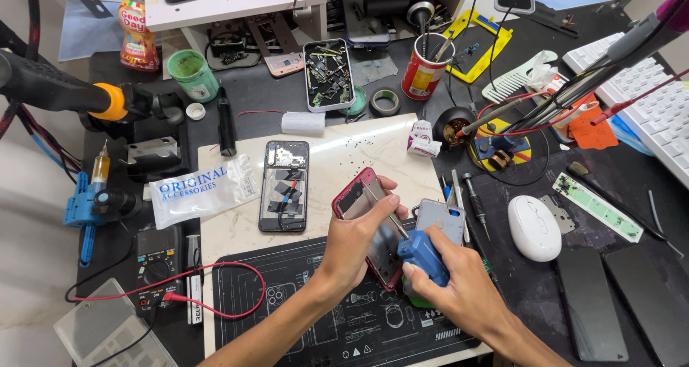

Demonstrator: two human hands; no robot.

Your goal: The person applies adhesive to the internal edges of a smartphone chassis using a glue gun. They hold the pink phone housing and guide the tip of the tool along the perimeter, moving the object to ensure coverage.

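- Cluttered repair tabletop (344, 144), black work mat (301, 302) at the near edge.
- Left hand (352, 248): fingers wrapped around a red phone (359, 202), tilted above the mat.
- Right hand (459, 288): fingers closed on a blue-handled screwdriver (420, 256), tip on the phone.
- Opened black phone (284, 186) lies well to the left; white mouse (534, 228) to the right.

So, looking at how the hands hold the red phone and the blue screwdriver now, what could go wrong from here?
1. The left hand holds the red phone tilted above the mat, so it could slip or loosen.
2. The blue screwdriver in the right hand has its thin tip on the phone's open back; a slip might scratch parts inside.
3. Tiny dark specks, perhaps screws, lie on the white board and could scatter if bumped.
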